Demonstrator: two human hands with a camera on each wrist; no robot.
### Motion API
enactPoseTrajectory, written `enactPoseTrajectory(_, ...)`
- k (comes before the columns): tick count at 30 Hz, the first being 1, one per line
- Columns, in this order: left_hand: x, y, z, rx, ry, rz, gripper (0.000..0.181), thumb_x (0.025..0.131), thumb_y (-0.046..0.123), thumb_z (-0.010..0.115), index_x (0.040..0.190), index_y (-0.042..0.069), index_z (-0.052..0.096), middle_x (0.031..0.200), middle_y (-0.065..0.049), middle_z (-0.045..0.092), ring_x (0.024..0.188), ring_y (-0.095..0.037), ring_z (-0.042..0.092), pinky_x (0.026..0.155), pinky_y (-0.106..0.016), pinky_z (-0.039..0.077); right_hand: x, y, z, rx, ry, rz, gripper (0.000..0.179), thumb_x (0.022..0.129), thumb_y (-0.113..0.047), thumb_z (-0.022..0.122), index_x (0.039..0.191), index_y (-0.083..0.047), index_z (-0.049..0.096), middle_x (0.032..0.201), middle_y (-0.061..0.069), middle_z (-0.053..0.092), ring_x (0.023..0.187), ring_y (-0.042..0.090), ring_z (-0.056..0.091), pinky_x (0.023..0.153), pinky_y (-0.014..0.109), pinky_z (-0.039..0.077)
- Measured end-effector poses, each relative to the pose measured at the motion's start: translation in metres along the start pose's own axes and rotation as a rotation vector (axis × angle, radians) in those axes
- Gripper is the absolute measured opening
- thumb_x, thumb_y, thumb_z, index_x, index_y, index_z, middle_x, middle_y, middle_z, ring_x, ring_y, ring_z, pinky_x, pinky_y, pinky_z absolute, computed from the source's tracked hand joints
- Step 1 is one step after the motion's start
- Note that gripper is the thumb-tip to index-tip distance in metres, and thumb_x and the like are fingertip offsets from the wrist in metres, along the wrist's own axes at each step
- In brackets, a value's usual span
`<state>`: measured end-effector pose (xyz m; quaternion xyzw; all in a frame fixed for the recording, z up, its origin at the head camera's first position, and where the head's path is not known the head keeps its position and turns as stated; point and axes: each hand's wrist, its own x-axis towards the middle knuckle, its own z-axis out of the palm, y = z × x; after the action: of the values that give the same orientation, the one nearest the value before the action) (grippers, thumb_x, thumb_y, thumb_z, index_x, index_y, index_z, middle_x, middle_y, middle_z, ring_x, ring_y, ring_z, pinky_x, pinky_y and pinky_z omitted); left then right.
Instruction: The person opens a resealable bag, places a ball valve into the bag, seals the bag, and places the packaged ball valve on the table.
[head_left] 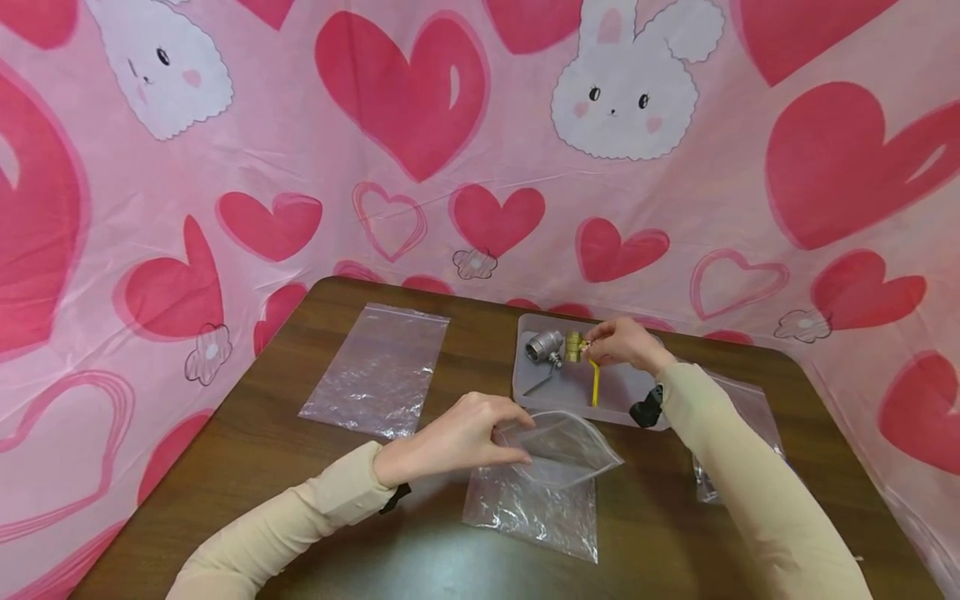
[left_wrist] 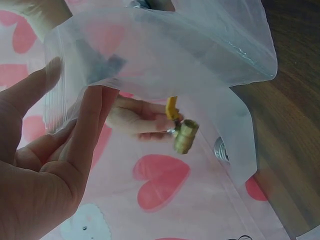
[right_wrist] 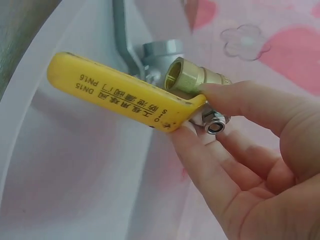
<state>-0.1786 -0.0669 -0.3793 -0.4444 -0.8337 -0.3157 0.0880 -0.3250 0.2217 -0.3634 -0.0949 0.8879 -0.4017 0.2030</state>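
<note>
My right hand (head_left: 626,343) pinches a brass ball valve (right_wrist: 192,77) near the base of its yellow lever (right_wrist: 115,92), which carries printed lettering. In the head view the valve is over a translucent white tray (head_left: 562,396). A larger silver valve (head_left: 542,346) with a grey lever lies in that tray. My left hand (head_left: 465,433) holds a clear zip bag (head_left: 540,517) at its mouth, thumb and fingers spread along the zip edge. The bag's mouth gapes toward the tray, its lower part lying on the table. Through the left wrist view, the brass valve (left_wrist: 186,137) appears beyond the bag.
Another clear zip bag (head_left: 375,367) lies flat on the brown wooden table (head_left: 247,475) at the left. At the right, a further clear bag (head_left: 742,408) is partly hidden by my right forearm. A pink cloth (head_left: 525,108) with hearts and rabbits hangs behind the table.
</note>
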Motion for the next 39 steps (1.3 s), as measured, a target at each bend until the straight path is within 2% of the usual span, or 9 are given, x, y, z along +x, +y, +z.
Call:
enactPoseTrajectory(6, 0.0, 0.0, 0.0, 0.01, -0.001, -0.007, 0.034, 0.078, 0.027, 0.085, 0.105, 0.008, 0.074, 0.1, -0.002, 0.076, 0.062, 0.004, 0.057, 0.065, -0.007, 0.044, -0.01, -0.011, -0.001, 0.004, 0.038, -0.026, 0.042, 0.091, -0.01, 0.07, 0.125, 0.012, 0.058, 0.098, 0.01, 0.07, 0.083, 0.012, 0.071, 0.091, 0.046, 0.057)
enactPoseTrajectory(13, 0.002, 0.0, 0.002, 0.005, -0.009, -0.02, 0.034, 0.078, 0.026, 0.085, 0.105, 0.008, 0.074, 0.099, -0.001, 0.076, 0.061, 0.004, 0.056, 0.065, -0.007, 0.044, -0.026, -0.028, 0.002, -0.017, 0.086, -0.031, 0.044, 0.087, -0.012, 0.076, 0.122, 0.01, 0.061, 0.095, 0.009, 0.067, 0.078, 0.008, 0.068, 0.079, 0.031, 0.061)
enactPoseTrajectory(24, 0.003, 0.002, 0.0, -0.015, -0.016, -0.019, 0.034, 0.079, 0.028, 0.084, 0.105, 0.008, 0.074, 0.101, -0.002, 0.076, 0.061, 0.004, 0.057, 0.065, -0.007, 0.046, -0.057, -0.054, -0.001, -0.096, 0.143, -0.126, 0.043, 0.084, -0.02, 0.079, 0.12, 0.001, 0.067, 0.108, 0.018, 0.071, 0.086, 0.012, 0.064, 0.079, 0.031, 0.061)
enactPoseTrajectory(30, 0.003, 0.001, 0.0, -0.028, -0.032, -0.031, 0.035, 0.08, 0.028, 0.084, 0.106, 0.008, 0.074, 0.1, -0.002, 0.076, 0.061, 0.005, 0.057, 0.063, -0.006, 0.046, -0.071, -0.067, 0.001, -0.095, 0.146, -0.172, 0.041, 0.084, -0.018, 0.079, 0.118, 0.001, 0.068, 0.108, 0.018, 0.071, 0.09, 0.015, 0.064, 0.076, 0.025, 0.06)
enactPoseTrajectory(36, 0.004, 0.0, 0.001, 0.002, -0.016, -0.008, 0.034, 0.079, 0.029, 0.084, 0.104, 0.008, 0.074, 0.098, -0.001, 0.077, 0.061, 0.004, 0.057, 0.064, -0.007, 0.045, -0.091, -0.078, 0.003, -0.153, 0.159, -0.217, 0.039, 0.084, -0.022, 0.079, 0.117, -0.003, 0.069, 0.112, 0.017, 0.072, 0.099, 0.023, 0.069, 0.081, 0.03, 0.06)
enactPoseTrajectory(39, 0.005, 0.0, 0.001, 0.002, -0.016, -0.004, 0.034, 0.079, 0.029, 0.084, 0.104, 0.008, 0.074, 0.098, -0.001, 0.076, 0.06, 0.004, 0.055, 0.064, -0.007, 0.044, -0.099, -0.082, 0.003, -0.16, 0.167, -0.244, 0.04, 0.084, -0.024, 0.08, 0.117, -0.004, 0.069, 0.111, 0.016, 0.073, 0.099, 0.023, 0.07, 0.081, 0.029, 0.059)
